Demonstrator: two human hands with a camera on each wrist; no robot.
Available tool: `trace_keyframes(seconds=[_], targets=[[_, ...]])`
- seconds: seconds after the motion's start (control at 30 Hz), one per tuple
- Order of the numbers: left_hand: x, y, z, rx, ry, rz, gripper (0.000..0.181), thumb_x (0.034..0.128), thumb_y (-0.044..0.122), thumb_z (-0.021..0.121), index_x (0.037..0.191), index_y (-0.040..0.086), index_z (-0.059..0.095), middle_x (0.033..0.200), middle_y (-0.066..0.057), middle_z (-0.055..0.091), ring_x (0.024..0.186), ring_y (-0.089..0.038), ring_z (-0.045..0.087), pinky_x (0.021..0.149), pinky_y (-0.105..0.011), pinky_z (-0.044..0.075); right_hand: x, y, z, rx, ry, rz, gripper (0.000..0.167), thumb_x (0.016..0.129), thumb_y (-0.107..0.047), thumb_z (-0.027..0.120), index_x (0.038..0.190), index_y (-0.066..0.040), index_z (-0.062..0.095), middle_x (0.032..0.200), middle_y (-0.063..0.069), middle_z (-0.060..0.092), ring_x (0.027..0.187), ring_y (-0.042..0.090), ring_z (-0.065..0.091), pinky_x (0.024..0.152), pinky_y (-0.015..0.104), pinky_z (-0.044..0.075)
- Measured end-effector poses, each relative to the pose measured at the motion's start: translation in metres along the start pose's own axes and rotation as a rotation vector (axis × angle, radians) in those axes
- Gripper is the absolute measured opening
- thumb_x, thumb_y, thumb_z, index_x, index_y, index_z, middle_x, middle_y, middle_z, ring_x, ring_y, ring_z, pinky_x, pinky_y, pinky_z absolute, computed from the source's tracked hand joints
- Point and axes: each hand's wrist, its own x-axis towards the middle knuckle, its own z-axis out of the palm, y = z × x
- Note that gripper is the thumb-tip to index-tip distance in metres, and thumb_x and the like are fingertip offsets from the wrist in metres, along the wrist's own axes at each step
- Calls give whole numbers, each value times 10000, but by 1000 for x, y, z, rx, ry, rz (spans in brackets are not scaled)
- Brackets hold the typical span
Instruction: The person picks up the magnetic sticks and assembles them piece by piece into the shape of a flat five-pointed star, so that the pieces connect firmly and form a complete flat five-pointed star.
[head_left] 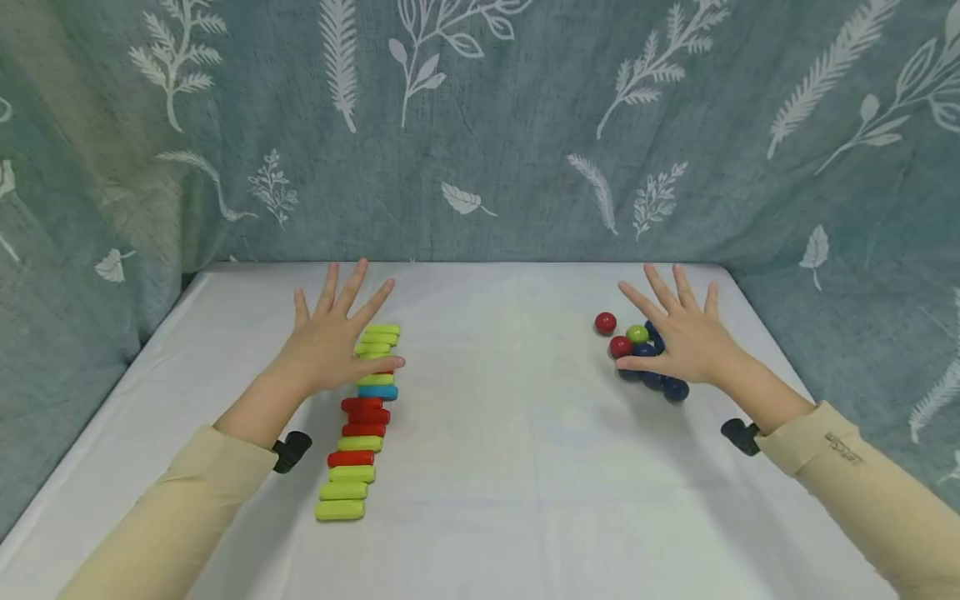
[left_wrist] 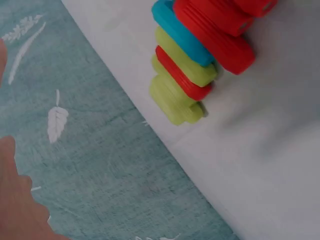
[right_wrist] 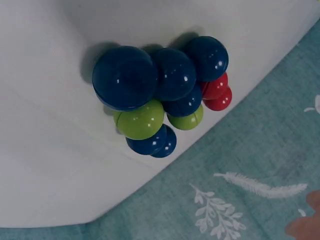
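My left hand (head_left: pixel 326 343) is held over the far part of a column of short plastic sticks, fingers spread and holding nothing. The column mixes lime sticks (head_left: pixel 340 509), red sticks (head_left: pixel 351 458) and one blue stick (head_left: pixel 377 392); some far ones are partly hidden by the thumb. On the right, my right hand (head_left: pixel 688 340) spreads its fingers over a cluster of shiny balls, partly covering them. These are dark blue balls (right_wrist: pixel 124 77), green balls (right_wrist: pixel 140 120) and red balls (head_left: pixel 605 323). Only bits of each hand show in the wrist views.
A white cloth covers the table (head_left: pixel 487 467), and its far edge meets a hanging grey-green curtain (head_left: pixel 480 150) with white leaf prints. Dark wrist cameras (head_left: pixel 292 452) sit by the beige sleeves (head_left: pixel 172 508).
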Motion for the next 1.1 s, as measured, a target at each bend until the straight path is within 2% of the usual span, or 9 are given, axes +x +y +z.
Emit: trace_keyframes(seconds=[0.23,0.33,0.43,0.5,0.63,0.8,0.93,1.0,1.1], targets=[[7,-15,1,-11,-46,-37,890,816,615,514,1482,218,75,1513,-95,-148,1331,-356,-217,927,-722,-68,18,9,5,103,-27,-24,967,749,-620,607,1479,-230,108,1513,176,0,1328,473,-31,951,718,45],[14,-21,3,-45,-80,-49,837,851,553,519,1481,205,91,1520,-144,-39,1350,-412,-67,940,-724,13,27,13,9,154,-54,-20,920,782,-561,617,1476,-187,143,1500,209,62,1321,491,40,975,686,112],[21,-26,7,-94,-124,-57,782,884,469,528,1479,172,116,1505,-193,66,1325,-460,106,951,-702,135,35,16,15,225,-91,-20,887,801,-515,627,1467,-135,182,1483,235,115,1322,477,88,989,650,168],[26,-28,12,-120,-155,-62,752,895,412,540,1474,150,139,1494,-213,101,1300,-474,176,949,-669,218,40,17,19,258,-107,-22,867,807,-490,635,1458,-107,209,1469,250,152,1318,467,125,992,627,205],[37,-31,20,-146,-173,-73,676,910,333,540,1460,121,209,1479,-227,154,1279,-473,237,950,-615,291,50,16,30,251,-118,-10,819,826,-461,626,1444,-78,248,1440,270,217,1291,461,220,992,591,253],[50,-32,27,-129,-169,-92,580,922,258,529,1428,90,301,1431,-246,271,1276,-432,279,984,-576,281,63,10,40,236,-142,18,769,842,-419,624,1421,-38,291,1380,291,317,1242,455,317,989,569,282],[60,-33,33,-129,-154,-98,496,925,200,524,1381,57,389,1375,-245,373,1262,-402,324,999,-539,290,74,6,43,212,-194,80,747,837,-391,644,1405,-26,323,1353,290,359,1222,437,358,988,547,301],[64,-33,36,-148,-158,-116,462,930,190,517,1361,54,423,1360,-237,399,1257,-400,334,1001,-530,294,79,6,45,201,-214,106,728,834,-372,654,1391,-17,347,1338,284,383,1214,424,375,988,531,311],[68,-34,42,-202,-204,-169,432,938,194,501,1344,55,450,1357,-241,399,1254,-409,328,1000,-534,292,83,9,50,198,-225,127,690,833,-337,665,1364,2,384,1313,278,418,1201,408,398,987,507,328]])
